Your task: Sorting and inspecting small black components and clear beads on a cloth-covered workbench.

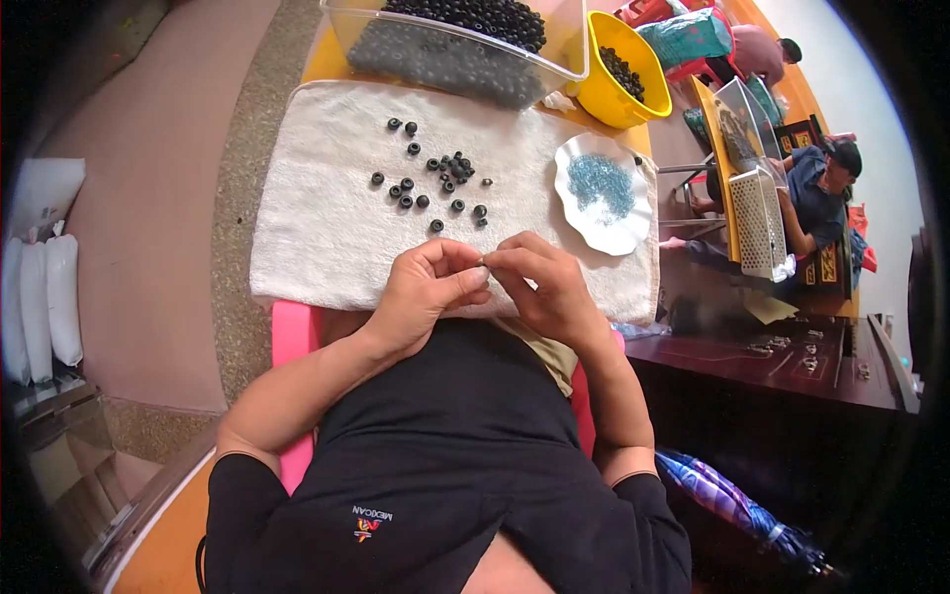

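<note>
to the near left of the plate point(616, 238), left hand point(431, 289) and right hand point(546, 287) meet, each grip pinched on what seems a tiny bead point(485, 261), its axis unclear; loose beads point(448, 186) lie left of the plate, right hand nearer it

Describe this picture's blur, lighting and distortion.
Head view: fisheye distortion bows straight edges near the black border; head view: the pale wall at upper right looks bright; head view: the clear tub hazes the black beads behind its front; head view: whatever the left hand and right hand pinch is too small to identify.
</note>
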Demonstrator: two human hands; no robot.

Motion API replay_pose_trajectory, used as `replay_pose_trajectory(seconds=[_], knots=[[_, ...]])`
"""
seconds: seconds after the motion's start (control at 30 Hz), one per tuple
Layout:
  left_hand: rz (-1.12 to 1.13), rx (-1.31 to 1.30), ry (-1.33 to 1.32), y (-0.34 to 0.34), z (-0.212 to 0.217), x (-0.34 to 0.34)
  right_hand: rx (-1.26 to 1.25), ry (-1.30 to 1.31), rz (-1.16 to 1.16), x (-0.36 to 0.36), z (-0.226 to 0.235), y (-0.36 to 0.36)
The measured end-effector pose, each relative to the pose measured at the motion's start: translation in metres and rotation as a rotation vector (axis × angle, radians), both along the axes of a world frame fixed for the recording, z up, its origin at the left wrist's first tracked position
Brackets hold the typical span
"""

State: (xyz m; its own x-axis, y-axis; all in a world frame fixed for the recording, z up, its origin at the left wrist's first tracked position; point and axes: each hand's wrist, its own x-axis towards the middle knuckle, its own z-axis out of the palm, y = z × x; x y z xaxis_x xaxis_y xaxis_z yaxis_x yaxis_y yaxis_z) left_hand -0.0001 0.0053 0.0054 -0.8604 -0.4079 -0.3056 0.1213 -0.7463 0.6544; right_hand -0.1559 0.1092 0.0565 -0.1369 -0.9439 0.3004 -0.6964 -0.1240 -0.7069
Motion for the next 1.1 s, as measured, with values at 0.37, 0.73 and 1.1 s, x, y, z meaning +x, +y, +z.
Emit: replay_pose_trajectory(seconds=[0.37, 0.73, 1.1], knots=[[-0.059, 0.106, 0.098, -0.001, 0.002, 0.0, 0.149, -0.303, 0.083, -0.016, -0.011, 0.004], [-0.119, 0.163, 0.132, -0.001, -0.002, 0.0, 0.237, -0.768, 0.016, -0.003, -0.015, 0.01], [-0.003, 0.215, 0.131, 0.0, -0.002, -0.001, -0.176, -0.035, -0.098, 0.02, -0.026, 0.01]])
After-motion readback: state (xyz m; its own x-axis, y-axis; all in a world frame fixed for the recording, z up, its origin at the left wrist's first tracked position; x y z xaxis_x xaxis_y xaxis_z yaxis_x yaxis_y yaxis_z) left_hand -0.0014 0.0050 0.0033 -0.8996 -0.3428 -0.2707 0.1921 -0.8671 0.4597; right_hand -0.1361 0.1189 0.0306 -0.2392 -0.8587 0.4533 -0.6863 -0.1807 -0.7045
